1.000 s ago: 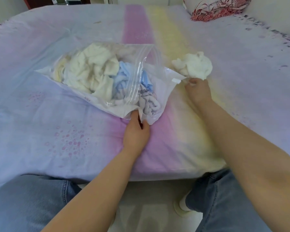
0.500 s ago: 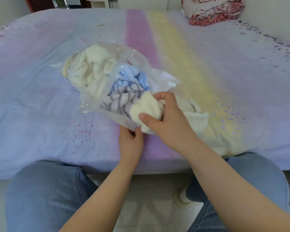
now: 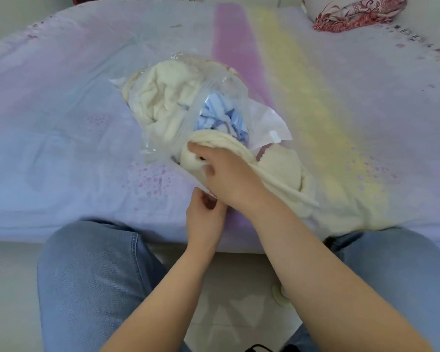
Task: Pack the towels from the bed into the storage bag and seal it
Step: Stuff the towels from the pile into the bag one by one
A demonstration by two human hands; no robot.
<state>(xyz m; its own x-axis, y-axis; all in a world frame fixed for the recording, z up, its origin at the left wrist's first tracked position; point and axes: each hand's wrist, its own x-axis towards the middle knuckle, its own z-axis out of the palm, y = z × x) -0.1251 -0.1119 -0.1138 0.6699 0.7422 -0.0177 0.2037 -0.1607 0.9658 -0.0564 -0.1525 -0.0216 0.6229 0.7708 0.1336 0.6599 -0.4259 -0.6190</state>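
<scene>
A clear plastic storage bag (image 3: 221,85) lies on the bed, its mouth facing me and open. Inside it are cream towels (image 3: 160,97) and a blue towel (image 3: 219,115). My right hand (image 3: 229,174) grips a cream towel (image 3: 282,168) at the bag's mouth; one end is inside the opening, the rest trails out to the right on the bed. My left hand (image 3: 203,214) pinches the bag's lower near edge, just under my right wrist.
The bed (image 3: 61,123) has a pastel lilac, pink and yellow sheet, its front edge right before my knees. A red-patterned pillow (image 3: 351,11) lies at the far right corner. Pale tiled floor (image 3: 226,301) shows between my legs.
My right hand went from the loose cream towel at the right to the bag's mouth, carrying the towel and pushing it in. My left hand kept hold of the bag's near edge.
</scene>
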